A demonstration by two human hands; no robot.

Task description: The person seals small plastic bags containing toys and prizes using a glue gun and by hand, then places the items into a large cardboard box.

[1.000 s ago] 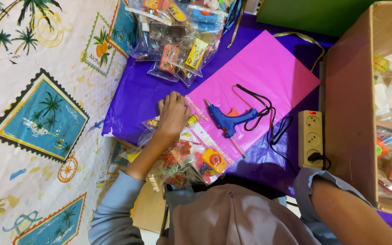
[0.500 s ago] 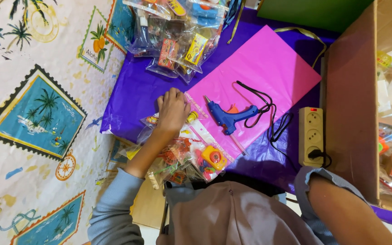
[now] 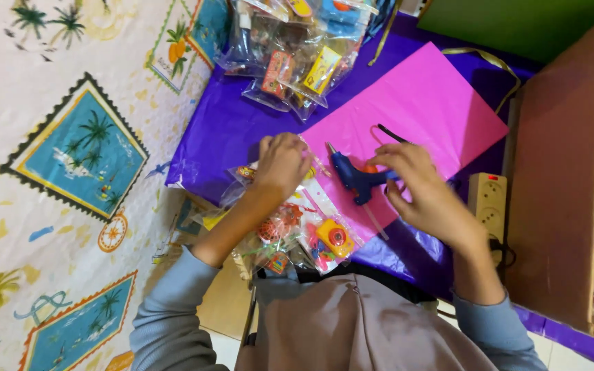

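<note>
At frame centre, the right hand (image 3: 417, 192) grips a blue glue gun (image 3: 355, 177) on pink paper (image 3: 434, 103). The left hand (image 3: 282, 165) rests on a clear toy packet (image 3: 297, 233) at the table (image 3: 221, 137) edge.

One glue gun (image 3: 355, 180), two hands (image 3: 280, 165)

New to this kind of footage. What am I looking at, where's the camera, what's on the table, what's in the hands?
There is no machine here: a person works with two bare hands, filmed by one camera worn on the head and looking straight down, so the arms enter from the bottom edge. The surface is a table under a shiny purple cover with a pink sheet on it. The right hand grips a blue glue gun lying on the pink sheet. The left hand presses on clear packets of small toys at the near edge. More clear packets sit at the far edge. To the right stand a cream power strip and a brown box.
</note>
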